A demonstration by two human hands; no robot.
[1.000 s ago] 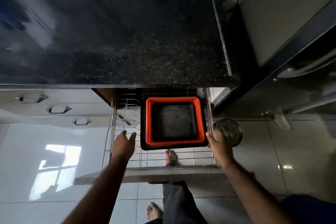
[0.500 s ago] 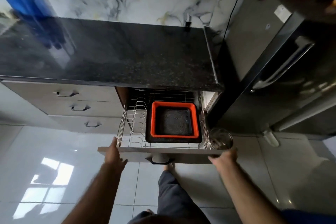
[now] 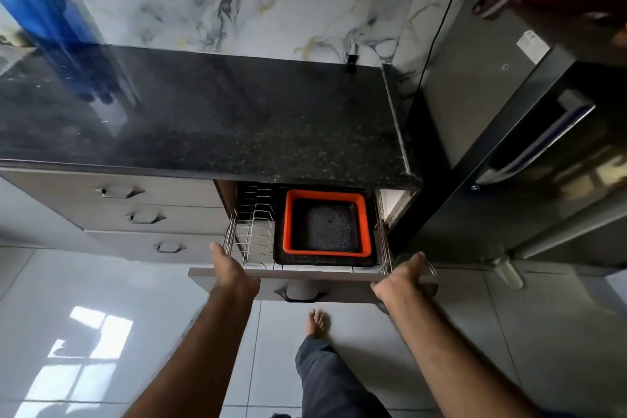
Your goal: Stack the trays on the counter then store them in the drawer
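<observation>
The stacked trays sit in the right half of the pulled-out wire drawer (image 3: 237,237): an orange-rimmed tray (image 3: 291,224) nested on a wider black tray (image 3: 325,260). The drawer's grey front panel (image 3: 339,288) is partly slid in under the black granite counter (image 3: 203,119). My left hand (image 3: 230,270) presses on the panel's top edge at the left end. My right hand (image 3: 398,278) grips the panel's right end, fingers curled over it.
A dark fridge (image 3: 526,163) stands right of the counter. Three closed drawers (image 3: 135,217) lie left of the open one. A blue blurred object (image 3: 40,10) stands at the counter's far left. A round glass object is partly hidden behind my right hand. My bare foot (image 3: 317,322) stands on the glossy tiled floor.
Both hands left the trays and moved to the drawer's front panel. The drawer has slid partway in under the counter, and the view has lifted.
</observation>
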